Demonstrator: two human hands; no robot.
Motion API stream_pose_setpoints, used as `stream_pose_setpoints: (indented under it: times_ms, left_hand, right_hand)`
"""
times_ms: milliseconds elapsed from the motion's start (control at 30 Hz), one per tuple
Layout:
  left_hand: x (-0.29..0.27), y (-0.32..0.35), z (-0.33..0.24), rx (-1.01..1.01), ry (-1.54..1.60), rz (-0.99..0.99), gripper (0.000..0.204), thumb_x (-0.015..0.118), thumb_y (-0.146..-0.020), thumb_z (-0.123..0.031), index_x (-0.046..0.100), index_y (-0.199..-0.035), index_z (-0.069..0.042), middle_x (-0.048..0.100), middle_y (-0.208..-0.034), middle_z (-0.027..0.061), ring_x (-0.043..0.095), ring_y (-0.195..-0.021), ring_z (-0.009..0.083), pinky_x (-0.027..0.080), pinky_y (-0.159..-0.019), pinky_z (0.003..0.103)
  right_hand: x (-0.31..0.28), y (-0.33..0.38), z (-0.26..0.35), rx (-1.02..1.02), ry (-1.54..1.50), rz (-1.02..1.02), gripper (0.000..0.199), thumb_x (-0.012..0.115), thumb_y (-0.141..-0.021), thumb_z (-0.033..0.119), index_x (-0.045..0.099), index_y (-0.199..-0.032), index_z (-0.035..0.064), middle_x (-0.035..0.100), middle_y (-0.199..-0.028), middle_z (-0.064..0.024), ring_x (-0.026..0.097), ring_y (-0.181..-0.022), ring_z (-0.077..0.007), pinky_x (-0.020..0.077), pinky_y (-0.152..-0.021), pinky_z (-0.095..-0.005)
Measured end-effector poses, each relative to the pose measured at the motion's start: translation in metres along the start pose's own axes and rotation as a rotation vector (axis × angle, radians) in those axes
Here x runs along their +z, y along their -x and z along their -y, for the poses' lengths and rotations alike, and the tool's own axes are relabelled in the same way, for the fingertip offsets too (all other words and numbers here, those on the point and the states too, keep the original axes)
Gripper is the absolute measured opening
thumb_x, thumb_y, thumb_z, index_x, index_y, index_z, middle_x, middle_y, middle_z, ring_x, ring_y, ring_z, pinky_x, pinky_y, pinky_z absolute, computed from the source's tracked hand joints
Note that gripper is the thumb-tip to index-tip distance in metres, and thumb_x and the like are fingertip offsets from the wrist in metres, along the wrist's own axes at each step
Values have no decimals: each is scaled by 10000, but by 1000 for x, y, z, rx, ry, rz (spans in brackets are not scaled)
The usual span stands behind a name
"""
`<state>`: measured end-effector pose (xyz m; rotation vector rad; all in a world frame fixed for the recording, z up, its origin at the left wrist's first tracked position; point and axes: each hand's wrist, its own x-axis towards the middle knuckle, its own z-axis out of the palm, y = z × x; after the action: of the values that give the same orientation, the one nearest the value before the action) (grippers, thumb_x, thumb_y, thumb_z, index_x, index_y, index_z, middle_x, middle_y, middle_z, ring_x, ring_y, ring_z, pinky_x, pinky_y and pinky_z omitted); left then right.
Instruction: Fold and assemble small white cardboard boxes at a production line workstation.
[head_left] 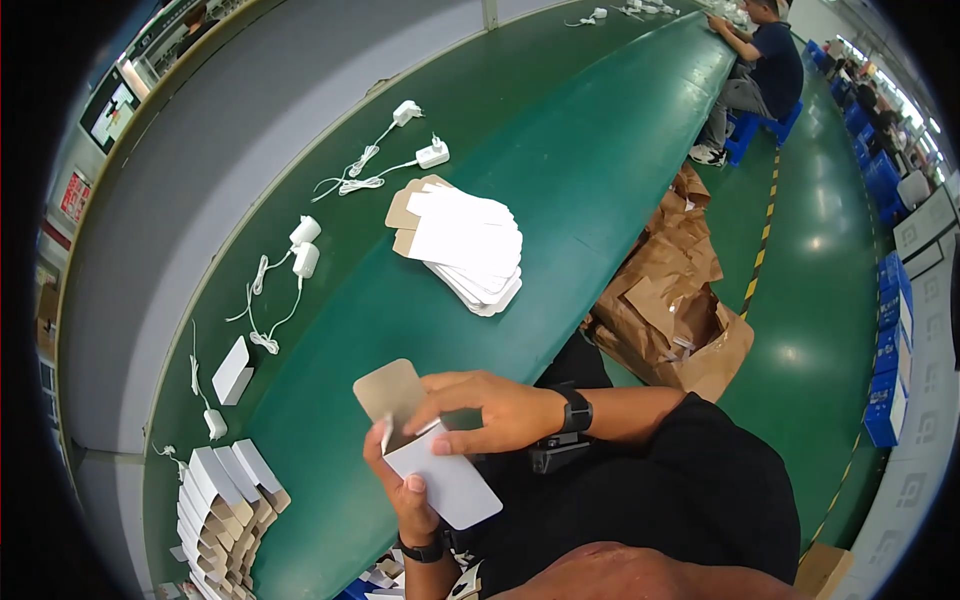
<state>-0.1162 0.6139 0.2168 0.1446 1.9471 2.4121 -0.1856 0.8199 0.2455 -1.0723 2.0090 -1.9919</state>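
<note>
A small white cardboard box (pixel 455 485) with its brown inner flap raised sits in my left hand (pixel 405 490), which grips it from below. My right hand (pixel 480 410) reaches across from the right, fingers on the box's open end near the flap. Both hands are just above the near edge of the green table (pixel 560 150). A fanned stack of flat white box blanks (pixel 465 245) lies further out on the table. A row of folded white boxes (pixel 225 505) stands at the lower left.
White power adapters with coiled cables (pixel 300 255) lie along the table's left side, more of them (pixel 415 150) further back, plus one closed white box (pixel 233 370). Crumpled brown paper (pixel 670 310) is piled on the floor at right. Another person (pixel 765 60) sits at the far end.
</note>
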Motion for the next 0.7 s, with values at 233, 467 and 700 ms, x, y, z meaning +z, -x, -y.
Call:
stream_pose_setpoints:
  times_ms: [233, 467, 700]
  left_hand:
    - [17, 0, 25, 9, 40, -73, 874, 639, -858, -547, 184, -1471, -121, 407, -1375, 209, 485, -1223, 317, 431, -1006, 429]
    - [37, -8, 3, 85, 23, -156, 826, 619, -913, -385, 111, -1511, -126, 428, -1363, 196, 495, -1223, 289, 430, -1019, 423]
    - [26, -10, 18, 285, -180, 36, 635, 708, -884, -100, 331, -1392, -52, 524, -1275, 151, 587, -1140, 259, 495, -954, 404]
  right_hand:
    - [6, 7, -7, -53, -66, -146, 358, 645, -914, 179, 587, -1245, 56, 622, -1188, -123, 613, -1082, -312, 492, -905, -393]
    - [-14, -7, -4, -205, -7, -49, 238, 650, -929, 172, 658, -1105, 12, 670, -1167, -148, 643, -1091, -337, 509, -928, -400]
    - [-20, -3, -3, -42, -93, -14, 134, 635, -897, 56, 701, -980, -26, 692, -1061, -190, 661, -1070, -334, 533, -913, -424]
